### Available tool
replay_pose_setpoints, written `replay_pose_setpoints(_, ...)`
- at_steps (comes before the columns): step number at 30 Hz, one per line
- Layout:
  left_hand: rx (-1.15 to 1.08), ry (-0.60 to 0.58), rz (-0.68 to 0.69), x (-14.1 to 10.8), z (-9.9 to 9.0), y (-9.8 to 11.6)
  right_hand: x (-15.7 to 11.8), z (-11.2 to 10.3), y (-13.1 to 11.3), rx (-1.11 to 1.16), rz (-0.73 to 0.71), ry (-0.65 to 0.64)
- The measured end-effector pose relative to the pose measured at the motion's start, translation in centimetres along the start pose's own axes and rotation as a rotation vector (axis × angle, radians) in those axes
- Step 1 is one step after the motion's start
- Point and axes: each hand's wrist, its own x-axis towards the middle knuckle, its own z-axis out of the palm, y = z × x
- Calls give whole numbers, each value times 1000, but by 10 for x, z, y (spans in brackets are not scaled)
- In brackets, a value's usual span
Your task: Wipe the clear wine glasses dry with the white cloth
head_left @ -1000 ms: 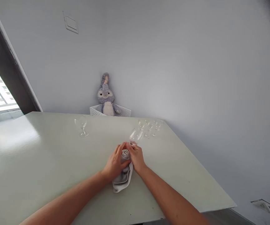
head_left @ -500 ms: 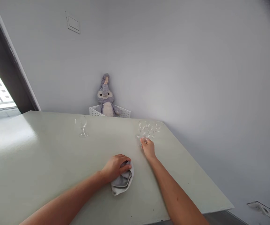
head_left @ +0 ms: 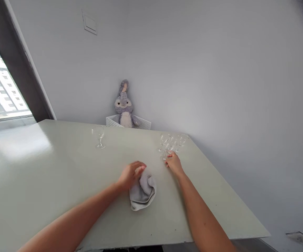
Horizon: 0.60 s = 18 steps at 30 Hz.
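My left hand (head_left: 132, 175) is somewhat blurred. Its thumb and fingers come together at the upper edge of a crumpled grey cloth (head_left: 142, 196), which lies on the table with a fold rising toward the fingertips. Farther off, my right hand (head_left: 174, 163) has its fingers closed at a small clear stemmed glass (head_left: 164, 158); the hand hides part of it. Just behind that glass stands a close group of several similar stemmed glasses (head_left: 165, 139). Another stemmed glass (head_left: 100, 137) stands upright by itself toward the back left.
The pale table (head_left: 69, 182) ends at a slanting right edge near the wall. Behind its back edge, a plush rabbit (head_left: 124, 106) sits in a white perforated basket (head_left: 147, 124). A window (head_left: 4, 84) is at the far left, and a switch (head_left: 90, 23) is on the wall.
My left hand has risen and shifted back from the middle of the cloth to its upper edge, uncovering more folds. My right hand stays at the glass. The view has shifted slightly.
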Motion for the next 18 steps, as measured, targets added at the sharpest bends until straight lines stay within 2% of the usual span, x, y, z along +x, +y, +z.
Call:
replay_pose_setpoints(4,-141,518,-259,13,-28,-22,-3,-31,-5,-159,52,-35)
replay_pose_setpoints(6,-240,771,-408,18,-45,-38,-8,-40,-10,-194,40,-113)
replay_pose_setpoints(8,-279,945,-511,19,-61,-55,-17,-41,-18,-186,-4,-232)
replay_pose_setpoints(11,-280,1079,-611,16,-80,-75,-36,-30,-32,-75,-145,-499)
replay_pose_setpoints(13,-293,1124,-659,13,-88,-84,-51,-20,-41,20,-272,-657)
replay_pose_setpoints(15,-306,1135,-683,12,-92,-90,-66,-12,-49,61,-387,-753)
replay_pose_setpoints(18,-309,1121,-700,12,-92,-96,-82,-4,-59,-9,-548,-857)
